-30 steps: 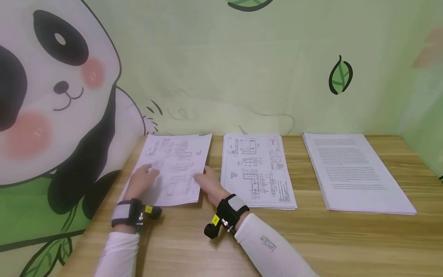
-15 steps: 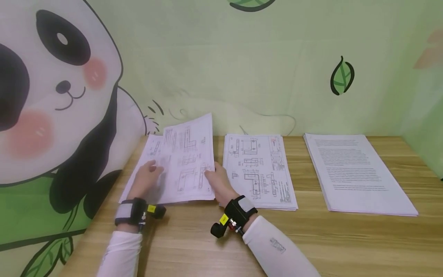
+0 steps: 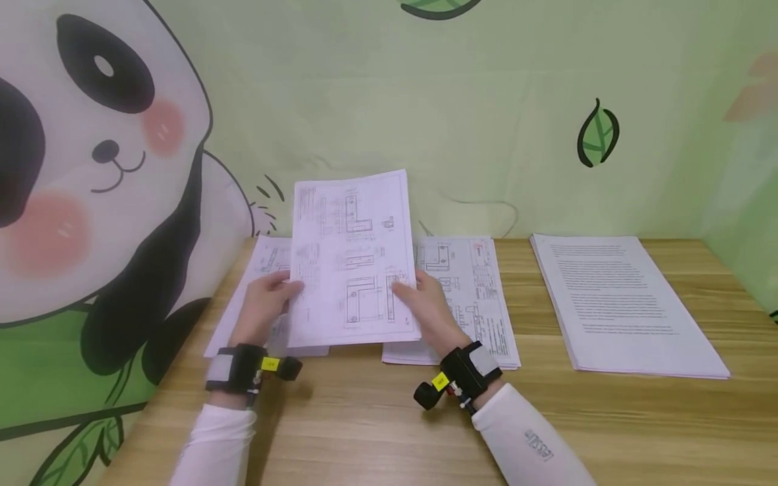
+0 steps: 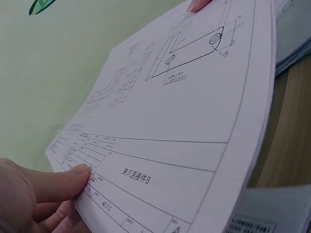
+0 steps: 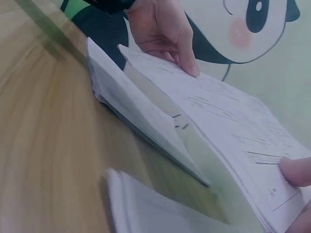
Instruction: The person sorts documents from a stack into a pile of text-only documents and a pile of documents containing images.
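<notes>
A thin set of drawing sheets (image 3: 331, 270), printed with technical part drawings, is held up at a tilt between both hands. My left hand (image 3: 260, 307) pinches its left edge, thumb on the printed face. On the opposite edge, my right hand (image 3: 433, 310) pinches it with the thumb in front and fingers behind. In the left wrist view the left thumb (image 4: 63, 184) lies over a table of printed text. The right wrist view shows a gap between the raised sheets (image 5: 194, 99) and the paper pile (image 5: 131, 107) below. Behind the sheets, the left pile (image 3: 240, 314) is partly hidden.
A middle pile of drawings (image 3: 495, 331) lies partly behind the right hand and the held sheets. Farther right is a pile of text pages (image 3: 638, 344). The wooden table (image 3: 365, 418) meets a green backdrop (image 3: 474, 135) with a printed panda (image 3: 55, 169) at left.
The drawing sheets have risen from the left pile, shifted right and tilted up toward upright. My right hand moved right with them; my left hand now pinches their left edge.
</notes>
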The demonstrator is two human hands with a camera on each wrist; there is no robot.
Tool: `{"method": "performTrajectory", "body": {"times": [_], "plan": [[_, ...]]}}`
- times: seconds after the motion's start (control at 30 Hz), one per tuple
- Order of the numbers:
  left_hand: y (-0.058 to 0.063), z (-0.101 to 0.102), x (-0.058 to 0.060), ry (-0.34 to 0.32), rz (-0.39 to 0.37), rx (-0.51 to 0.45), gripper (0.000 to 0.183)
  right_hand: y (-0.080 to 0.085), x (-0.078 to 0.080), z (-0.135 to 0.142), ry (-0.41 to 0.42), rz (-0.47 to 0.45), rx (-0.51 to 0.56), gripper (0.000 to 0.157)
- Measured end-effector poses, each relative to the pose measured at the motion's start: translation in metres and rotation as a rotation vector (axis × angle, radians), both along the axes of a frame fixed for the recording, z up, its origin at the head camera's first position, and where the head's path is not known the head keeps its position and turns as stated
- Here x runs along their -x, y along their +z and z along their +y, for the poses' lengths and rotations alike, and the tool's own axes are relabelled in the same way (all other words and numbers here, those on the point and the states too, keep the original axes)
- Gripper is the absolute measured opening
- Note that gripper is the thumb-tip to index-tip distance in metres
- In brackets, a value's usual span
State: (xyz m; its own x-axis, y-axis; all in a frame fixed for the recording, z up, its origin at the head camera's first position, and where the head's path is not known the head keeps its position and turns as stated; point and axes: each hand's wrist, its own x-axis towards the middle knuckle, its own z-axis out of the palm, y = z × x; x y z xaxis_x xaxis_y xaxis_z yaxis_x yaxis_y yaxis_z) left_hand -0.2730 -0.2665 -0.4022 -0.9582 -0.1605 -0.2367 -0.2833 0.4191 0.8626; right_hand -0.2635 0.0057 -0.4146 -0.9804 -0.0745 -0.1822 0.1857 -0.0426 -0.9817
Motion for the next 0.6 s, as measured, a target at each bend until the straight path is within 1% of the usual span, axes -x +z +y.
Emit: {"method": "performTrajectory", "body": {"times": [0.1, 0.2, 0.3, 0.43, 0.6], "plan": [[0.002, 0.016, 0.0, -0.006, 0.054, -0.048, 0.064, 0.005, -0.001, 0.017, -0.015, 0.0, -0.042, 0.037], [0.003, 0.035, -0.001, -0.016, 0.088, -0.08, 0.058, 0.009, -0.004, 0.036, -0.014, 0.011, -0.103, 0.039], [0.002, 0.056, -0.001, -0.037, 0.096, -0.09, 0.053, 0.011, -0.008, 0.057, -0.009, 0.023, -0.158, 0.041], [-0.002, 0.083, 0.002, -0.072, 0.103, -0.116, 0.045, 0.012, -0.013, 0.085, -0.007, 0.009, -0.228, 0.045], [-0.007, 0.11, 0.007, -0.114, 0.108, -0.131, 0.041, 0.013, -0.017, 0.112, -0.001, -0.011, -0.308, 0.048]]}}
